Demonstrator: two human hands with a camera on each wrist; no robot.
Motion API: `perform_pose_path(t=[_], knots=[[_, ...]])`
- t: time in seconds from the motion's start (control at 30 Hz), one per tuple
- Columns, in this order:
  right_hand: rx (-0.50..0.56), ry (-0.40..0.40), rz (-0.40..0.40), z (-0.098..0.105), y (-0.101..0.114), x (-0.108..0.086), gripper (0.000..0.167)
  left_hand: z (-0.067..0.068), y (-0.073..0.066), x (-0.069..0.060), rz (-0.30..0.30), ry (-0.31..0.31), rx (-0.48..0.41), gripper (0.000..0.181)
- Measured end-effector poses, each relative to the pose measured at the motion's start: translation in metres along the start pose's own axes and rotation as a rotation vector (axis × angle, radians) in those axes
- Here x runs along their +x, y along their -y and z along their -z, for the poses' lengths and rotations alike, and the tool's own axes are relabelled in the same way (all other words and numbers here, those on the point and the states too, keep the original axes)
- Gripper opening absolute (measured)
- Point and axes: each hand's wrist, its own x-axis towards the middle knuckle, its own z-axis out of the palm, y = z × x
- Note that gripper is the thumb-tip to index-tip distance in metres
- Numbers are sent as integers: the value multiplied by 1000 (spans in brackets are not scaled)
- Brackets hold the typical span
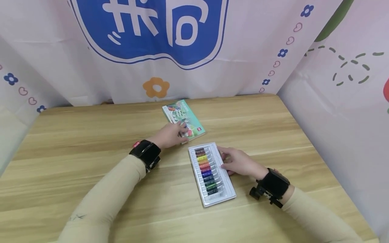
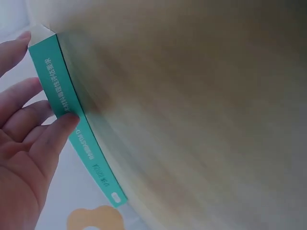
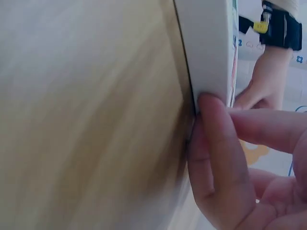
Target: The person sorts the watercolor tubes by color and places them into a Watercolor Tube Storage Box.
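Note:
A white tray [image 1: 225, 189] of paint tubes [image 1: 206, 172] in several colours lies face up near the table's middle. My right hand [image 1: 238, 162] holds its right long edge, thumb over the rim; the right wrist view shows fingers against the tray's white side [image 3: 206, 52]. Farther back, a flat turquoise cardboard box [image 1: 192, 118] with a plant picture lies slanted on the table. My left hand [image 1: 171, 134] grips its near left part. In the left wrist view a digit presses the box's printed narrow side [image 2: 53, 72], while other fingers lie over its face.
The wooden table [image 1: 91, 135] meets a printed white cloth [image 1: 121, 84] at its back edge, with another cloth wall [image 1: 334, 118] along the right. Both wrists wear black straps with small cameras, the left strap [image 1: 146, 153] and the right strap [image 1: 275, 184].

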Motion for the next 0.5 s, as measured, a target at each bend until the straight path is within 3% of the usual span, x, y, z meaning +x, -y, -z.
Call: perform_pose_path(t=[0.3, 0.5], knots=[[-80, 25, -11, 15, 4, 2, 65, 12, -18, -27, 30, 88, 12, 44], [-86, 47, -5, 10, 5, 8, 64, 19, -28, -40, 104, 180, -42, 46]])
